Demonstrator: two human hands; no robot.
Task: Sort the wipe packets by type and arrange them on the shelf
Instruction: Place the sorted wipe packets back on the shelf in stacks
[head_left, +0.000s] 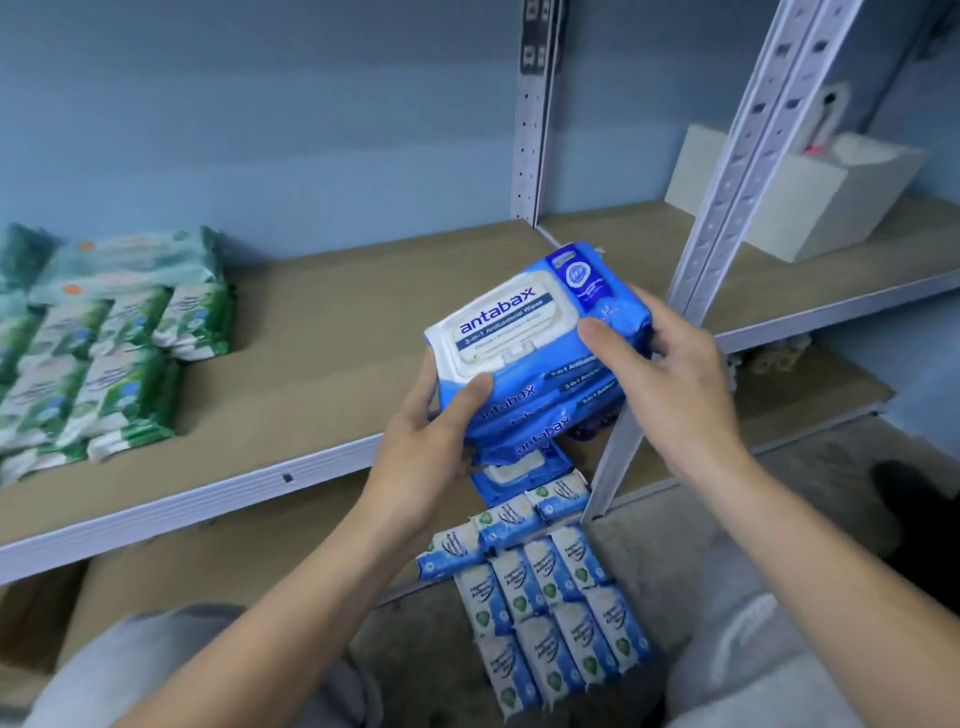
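Forearms extended, left hand (422, 441) and right hand (672, 374) gripping, thumbs uppermost.

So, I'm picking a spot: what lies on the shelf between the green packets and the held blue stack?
Only bare shelf board between green packets and blue stack, per the head view.

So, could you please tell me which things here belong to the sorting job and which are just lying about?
Job: blue Antabax packs held in left hand and right hand; green packets on the shelf; small blue-white packets lower down.
Lying about: white box on the neighbouring shelf.
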